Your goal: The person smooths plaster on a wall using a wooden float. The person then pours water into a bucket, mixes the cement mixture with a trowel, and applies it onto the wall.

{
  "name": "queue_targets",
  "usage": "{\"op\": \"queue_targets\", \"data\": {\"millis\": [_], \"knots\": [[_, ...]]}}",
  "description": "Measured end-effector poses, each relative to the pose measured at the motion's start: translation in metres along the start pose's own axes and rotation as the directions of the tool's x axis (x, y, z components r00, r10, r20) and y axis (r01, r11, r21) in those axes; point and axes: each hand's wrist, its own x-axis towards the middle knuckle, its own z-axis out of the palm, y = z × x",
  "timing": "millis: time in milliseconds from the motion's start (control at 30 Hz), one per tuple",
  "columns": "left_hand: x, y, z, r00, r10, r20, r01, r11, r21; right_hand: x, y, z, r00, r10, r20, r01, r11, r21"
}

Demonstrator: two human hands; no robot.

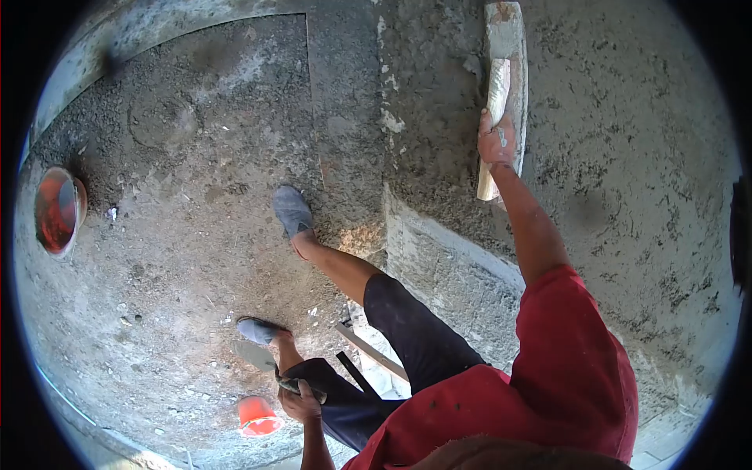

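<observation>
Right hand (499, 141): closed around the wooden handle (499, 88) of a long float (518, 90). Float is held on the far right, its length run near to far, board apparently laid against the grey mortar surface (619, 149). Full contact can't be confirmed; the underside is hidden. Float and handle are smeared with mortar, and a pale spot is seen on the back of the hand. Right arm is stretched out toward the far side.

Left hand (300, 403): closed around the grip of a trowel (254, 355), held low on the near left. Blade is pointed left and slightly far, overlapping the near shoe (257, 329) in view; whether they touch can't be told.

Mortar on the right is rough and pitted in patches. It is bordered on the near left by a concrete ledge (450, 262). Left half is taken up by rough ground (180, 266), strewn with small pale bits.

A small orange bucket (255, 409) is set just left of the left hand. A larger bucket (81, 202), reddish inside, is placed at the far left, well apart from both hands. A narrow strip (372, 351) is seen between the legs. Far shoe (291, 210) is planted on the ground near the ledge.
</observation>
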Motion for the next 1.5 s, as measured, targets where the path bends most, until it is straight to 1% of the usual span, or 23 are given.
{"op": "queue_targets", "data": {"millis": [100,467,533,567,600,633,667,700,733,767,833,933,1000,1033,1067,1100,1167,1233,1333,1367,1433,1467,1500], "knots": [[0.001,0.010,-0.002,0.999,-0.010,0.033,0.011,0.999,-0.051,0.034,-0.022,0.036,0.999,-0.030,0.008,0.031,0.999,-0.041],[0.011,0.026,0.015,0.996,-0.055,-0.067,0.049,0.995,-0.087,0.171,-0.115,0.170,0.993,-0.016,0.114,0.030,0.992,-0.122],[0.013,0.033,0.012,0.997,-0.062,-0.036,0.058,0.994,-0.089,0.186,-0.135,0.179,0.959,-0.085,0.269,0.143,0.968,-0.204],[0.013,0.034,0.011,0.998,-0.055,-0.032,0.053,0.996,-0.074,0.189,-0.136,0.181,0.912,-0.203,0.357,0.319,0.899,-0.302],[0.011,0.036,0.011,0.998,-0.051,-0.027,0.050,0.997,-0.066,0.195,-0.133,0.186,0.842,-0.317,0.437,0.489,0.791,-0.369],[0.009,0.033,0.016,0.998,-0.056,-0.022,0.054,0.997,-0.062,0.210,-0.104,0.202,0.688,-0.474,0.550,0.722,0.528,-0.447],[0.010,0.037,0.024,0.999,-0.053,-0.011,0.052,0.995,-0.086,0.210,-0.091,0.195,0.693,-0.465,0.551,0.713,0.555,-0.428],[0.008,0.039,0.026,0.999,-0.051,-0.002,0.051,0.994,-0.101,0.199,-0.090,0.173,0.797,-0.348,0.494,0.556,0.743,-0.373],[0.007,0.040,0.027,0.999,-0.052,-0.001,0.051,0.992,-0.112,0.190,-0.098,0.148,0.906,-0.153,0.396,0.265,0.932,-0.247],[0.004,0.043,0.028,0.999,-0.050,0.001,0.050,0.996,-0.077,0.189,-0.105,0.129,0.949,0.001,0.315,0.045,0.989,-0.139],[0.004,0.051,0.029,0.999,-0.034,0.015,0.034,0.999,0.009,0.206,-0.111,0.113,0.962,0.070,0.264,-0.055,0.997,-0.062],[0.010,0.049,0.031,0.999,-0.048,-0.006,0.049,0.998,0.045,0.241,-0.100,0.144,0.881,-0.213,0.422,0.347,0.898,-0.271],[0.011,0.052,0.027,0.997,-0.063,-0.034,0.064,0.998,0.029,0.252,-0.078,0.181,0.701,-0.456,0.548,0.705,0.559,-0.437],[0.010,0.059,0.024,0.997,-0.059,-0.042,0.060,0.998,0.019,0.249,-0.068,0.191,0.611,-0.540,0.579,0.791,0.379,-0.481],[0.011,0.064,0.023,0.997,-0.056,-0.051,0.056,0.998,-0.001,0.248,-0.050,0.199,0.599,-0.545,0.587,0.799,0.361,-0.481],[0.008,0.056,0.029,0.998,-0.038,-0.054,0.039,0.999,0.012,0.256,-0.018,0.208,0.619,-0.496,0.609,0.782,0.465,-0.416],[0.002,0.053,0.034,0.998,-0.046,-0.047,0.048,0.998,0.030,0.235,-0.042,0.158,0.643,-0.426,0.636,0.757,0.479,-0.444],[0.002,0.052,0.034,0.997,-0.050,-0.057,0.053,0.997,0.049,0.211,-0.099,0.093,0.667,-0.413,0.620,0.745,0.381,-0.548],[0.008,0.052,0.029,0.996,-0.055,-0.068,0.059,0.997,0.056,0.289,-0.105,0.154,0.677,-0.441,0.589,0.671,0.698,-0.249],[0.011,0.050,0.025,0.996,-0.063,-0.059,0.066,0.997,0.051,0.303,-0.107,0.179,0.687,-0.307,0.659,0.516,0.844,-0.145],[0.017,0.046,0.018,0.997,-0.063,-0.053,0.064,0.998,0.025,0.292,-0.105,0.200,0.661,-0.177,0.730,0.354,0.931,-0.095],[0.017,0.046,0.015,0.998,-0.054,-0.041,0.054,0.998,0.010,0.277,-0.100,0.205,0.661,-0.174,0.730,0.389,0.911,-0.135],[0.018,0.051,0.015,0.998,-0.049,-0.034,0.048,0.999,-0.014,0.269,-0.102,0.197,0.645,-0.215,0.733,0.527,0.820,-0.223]]}}
